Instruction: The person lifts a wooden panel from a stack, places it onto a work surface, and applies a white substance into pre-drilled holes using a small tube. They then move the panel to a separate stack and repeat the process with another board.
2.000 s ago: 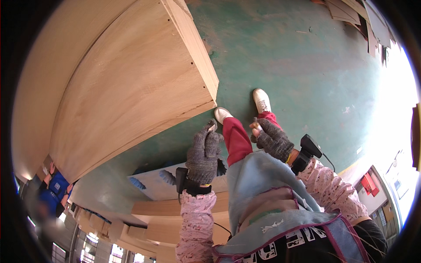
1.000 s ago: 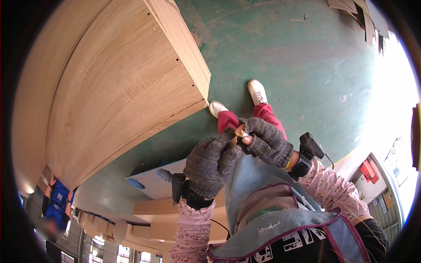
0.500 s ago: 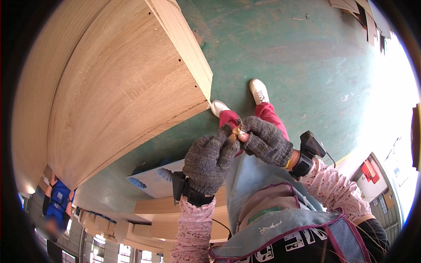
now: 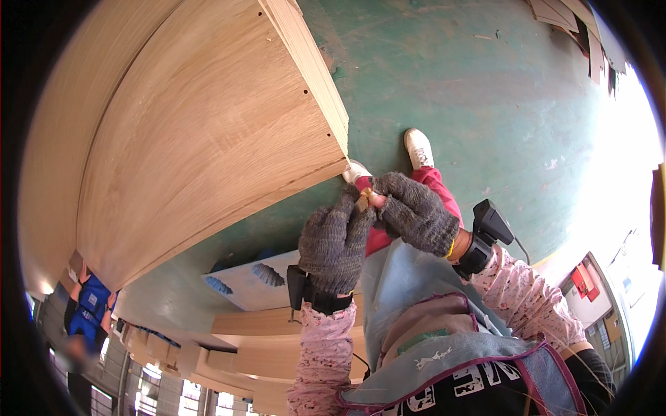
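Note:
My left hand [image 4: 333, 241], in a grey knitted glove, meets my right hand [image 4: 418, 213] in front of my body. The right one wears a matching glove with bare fingertips. Both sets of fingertips pinch a small yellowish-brown scrap [image 4: 364, 197], which is too small and too covered to tell its kind. Close beyond the fingers lies the near corner of a tall stack of wood-grain boards [image 4: 208, 118]. Its top board has small round holes along the right edge.
A green floor [image 4: 485, 104] spreads ahead and to the right. Near my left forearm is a pale blue-white panel [image 4: 243, 295] with dark blue patches, beside more light boards [image 4: 277, 357]. A person in blue [image 4: 90, 305] stands far left. Scrap panels [image 4: 569, 21] lie at the upper right.
The board stack and the floor have shifted slightly right in view. My hands have moved slightly, still together on the yellowish scrap.

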Tool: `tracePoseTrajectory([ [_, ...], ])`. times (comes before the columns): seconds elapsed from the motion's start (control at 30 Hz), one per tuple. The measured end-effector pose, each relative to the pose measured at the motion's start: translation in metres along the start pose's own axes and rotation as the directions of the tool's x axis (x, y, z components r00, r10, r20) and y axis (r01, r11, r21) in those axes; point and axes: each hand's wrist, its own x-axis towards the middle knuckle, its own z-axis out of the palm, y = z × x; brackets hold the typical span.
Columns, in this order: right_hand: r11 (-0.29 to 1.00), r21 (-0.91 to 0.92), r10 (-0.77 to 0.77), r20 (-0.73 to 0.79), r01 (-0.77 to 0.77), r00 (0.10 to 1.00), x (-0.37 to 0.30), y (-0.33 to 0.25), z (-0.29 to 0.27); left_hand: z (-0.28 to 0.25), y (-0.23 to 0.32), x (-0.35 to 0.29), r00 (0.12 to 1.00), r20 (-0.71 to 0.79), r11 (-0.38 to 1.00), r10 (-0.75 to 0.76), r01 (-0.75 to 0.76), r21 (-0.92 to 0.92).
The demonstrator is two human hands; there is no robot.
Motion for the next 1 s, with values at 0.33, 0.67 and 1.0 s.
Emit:
tracePoseTrajectory([
  [0.33,0.998,-0.069,0.009,0.028,-0.007,1.0,0.001,0.008,-0.002,0.011,-0.02,0.005,0.967,-0.201,0.964,-0.159,0.109,-0.241],
  [0.67,0.997,0.079,-0.007,-0.108,0.015,0.994,0.005,0.035,-0.015,0.013,-0.011,0.006,0.891,0.115,0.757,-0.44,0.437,-0.487],
  [1.0,0.991,-0.037,0.125,-0.101,-0.13,0.987,-0.004,0.032,-0.018,0.022,-0.004,0.021,0.756,0.308,0.441,-0.577,0.607,-0.662],
])
